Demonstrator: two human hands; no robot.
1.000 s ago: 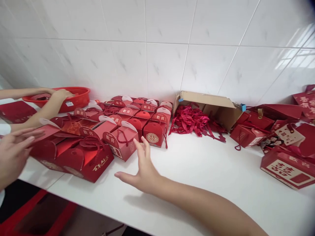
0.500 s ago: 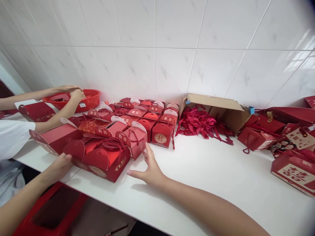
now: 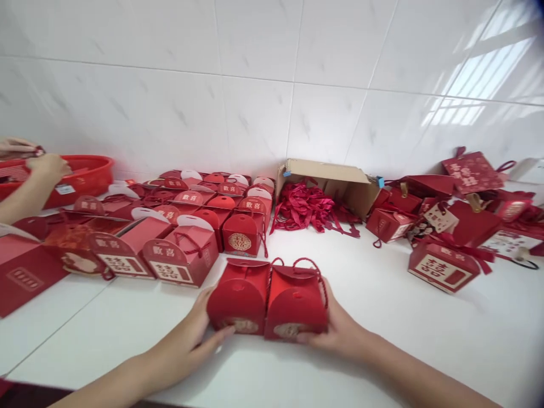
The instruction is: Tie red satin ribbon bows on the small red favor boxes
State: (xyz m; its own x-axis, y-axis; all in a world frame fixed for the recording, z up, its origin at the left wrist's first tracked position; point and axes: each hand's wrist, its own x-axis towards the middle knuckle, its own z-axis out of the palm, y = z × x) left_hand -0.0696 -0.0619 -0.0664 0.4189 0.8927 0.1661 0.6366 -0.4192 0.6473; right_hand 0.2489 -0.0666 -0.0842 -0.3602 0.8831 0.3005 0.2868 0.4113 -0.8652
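Two small red gift boxes stand side by side near the front of the white table, pressed together between my hands. My left hand (image 3: 199, 331) grips the outer side of the left gift box (image 3: 238, 300), its thumb on the front. On the other side, my right hand (image 3: 335, 326) holds the right gift box (image 3: 295, 306), thumb along its lower front edge. Dark red cord handles loop over the tops, and round gold emblems mark the fronts. My fingers behind the boxes are hidden.
Rows of red boxes (image 3: 181, 260) stand on the left. Behind lies a cardboard box (image 3: 327, 170) spilling red ribbons (image 3: 300, 204). Assorted gift boxes (image 3: 442, 263) crowd the right. At far left, a co-worker's hands (image 3: 49, 170) are over a red basket (image 3: 91, 173).
My hands have closed on the two front boxes and shifted them right, away from the rows, turning them so the round emblems face me. The view has swung to the right.
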